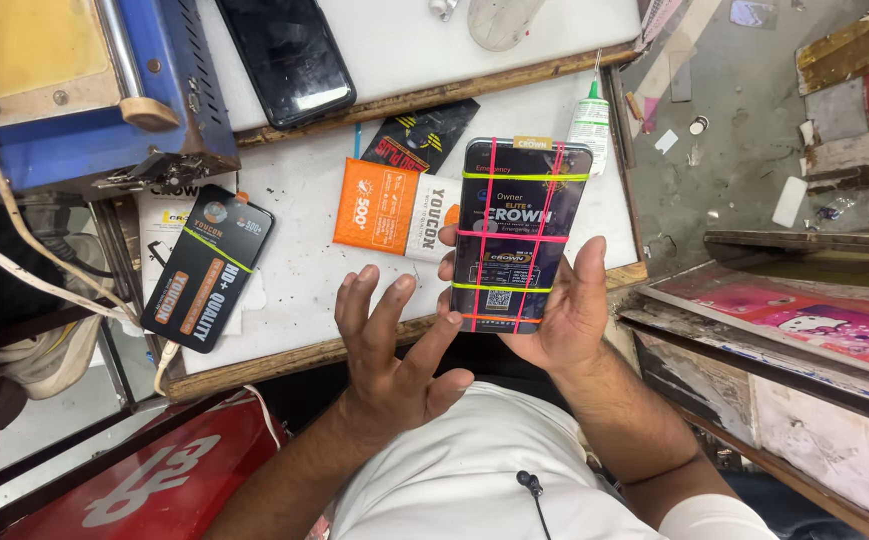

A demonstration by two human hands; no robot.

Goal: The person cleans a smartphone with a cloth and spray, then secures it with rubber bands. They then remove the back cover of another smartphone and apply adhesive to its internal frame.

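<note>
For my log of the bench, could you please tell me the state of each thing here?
Banded phone: upright, held in right hand.
Left hand: open, fingers spread, holding nothing.
Dark phone: flat, screen off.
Black packet: flat, one band around.
Orange packet: flat.
Glue bottle: lying down.

Right hand (564, 305) grips banded phone (514, 235); left hand (394, 345) apparently touching edge.

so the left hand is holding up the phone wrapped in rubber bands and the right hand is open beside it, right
Not quite: the head view shows the right hand holding the phone wrapped in rubber bands, while the left hand is open beside it.
</note>
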